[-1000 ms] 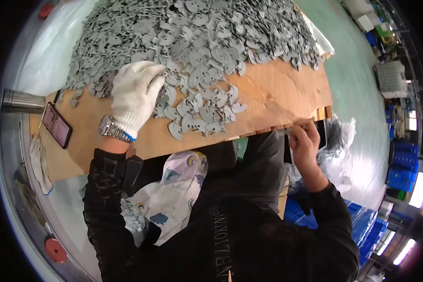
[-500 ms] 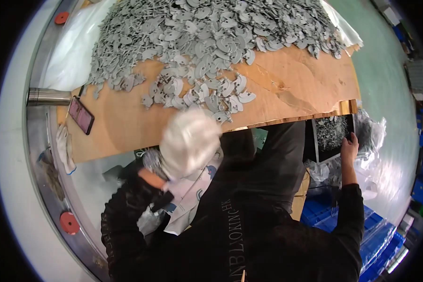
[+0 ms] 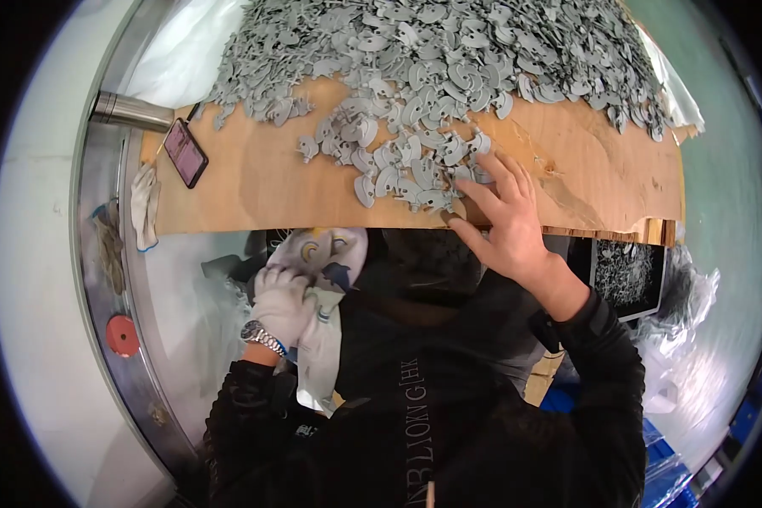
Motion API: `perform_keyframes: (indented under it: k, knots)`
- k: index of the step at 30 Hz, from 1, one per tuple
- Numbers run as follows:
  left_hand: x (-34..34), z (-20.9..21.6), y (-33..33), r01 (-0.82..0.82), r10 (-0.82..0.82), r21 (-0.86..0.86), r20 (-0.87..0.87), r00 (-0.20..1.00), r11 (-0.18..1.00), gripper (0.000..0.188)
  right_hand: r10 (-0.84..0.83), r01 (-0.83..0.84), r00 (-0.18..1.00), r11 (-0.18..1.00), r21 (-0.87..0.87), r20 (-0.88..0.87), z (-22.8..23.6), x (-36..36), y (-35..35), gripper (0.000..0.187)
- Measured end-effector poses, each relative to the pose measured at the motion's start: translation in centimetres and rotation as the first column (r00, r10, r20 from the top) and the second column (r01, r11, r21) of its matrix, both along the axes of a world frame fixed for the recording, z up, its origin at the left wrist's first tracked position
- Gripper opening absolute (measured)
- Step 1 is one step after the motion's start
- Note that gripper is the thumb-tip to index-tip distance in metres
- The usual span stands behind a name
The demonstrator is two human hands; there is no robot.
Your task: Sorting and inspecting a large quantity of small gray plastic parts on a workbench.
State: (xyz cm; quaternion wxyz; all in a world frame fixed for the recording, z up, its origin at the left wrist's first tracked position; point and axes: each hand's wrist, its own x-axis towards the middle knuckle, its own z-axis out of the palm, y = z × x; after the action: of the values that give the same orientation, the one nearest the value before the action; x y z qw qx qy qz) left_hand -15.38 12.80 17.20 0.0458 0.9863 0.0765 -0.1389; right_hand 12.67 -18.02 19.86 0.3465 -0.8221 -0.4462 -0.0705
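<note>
My right hand (image 3: 516, 229), bare, reaches over the near table edge with its fingers spread. Its fingertips touch the near edge of a loose cluster of small flat grey curved parts (image 3: 406, 165). My left hand (image 3: 284, 300) wears a white knit glove and a metal-band watch (image 3: 264, 337). It is below the table edge with fingers curled, against a pale patterned cloth (image 3: 322, 339) over my lap. What lies within those fingers is hidden. Behind the cluster, a large heap of the same grey parts (image 3: 449, 51) covers the far table.
The wooden table (image 3: 245, 186) has a torn, worn patch at right. A phone (image 3: 186, 154), a metal cylinder (image 3: 135, 112) and a white glove (image 3: 145, 207) are at its left. A black tray (image 3: 626, 275) of small bits stands by the right corner, beside clear plastic (image 3: 690, 296).
My right hand has left the black tray and come to the parts on the table. My gloved left hand, blurred near the table edge before, has dropped down and left onto the cloth.
</note>
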Motion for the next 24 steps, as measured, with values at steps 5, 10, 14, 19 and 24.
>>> perform_keyframes:
  k: [5,10,14,19,24]
  knots:
    - [-2.0,1.0,0.2,-0.229,0.227,0.118,0.028,0.973,0.966,0.028,-0.046,0.050,0.999,0.986,-0.159,0.028,-0.2,0.1,1.2,0.053]
    - [1.5,4.0,-1.3,-0.270,0.355,-0.418,0.138,0.925,0.867,0.029,-0.014,0.011,1.000,0.986,-0.168,-0.017,-0.6,0.3,0.8,0.055]
    - [10.1,6.5,-4.5,0.172,0.035,-0.279,0.608,0.793,0.945,0.032,-0.062,0.064,0.998,0.987,-0.150,0.021,-0.7,-0.5,1.3,0.058]
    - [17.7,5.0,-8.5,0.228,-0.117,-0.151,0.528,0.841,0.962,0.050,-0.071,0.070,0.997,0.976,-0.207,0.000,-0.7,-3.0,0.6,0.062]
    - [17.7,4.0,-9.9,0.315,-0.176,-0.195,0.516,0.838,0.929,0.056,-0.036,0.022,0.999,0.946,-0.322,-0.039,-0.5,-5.7,-0.7,0.065]
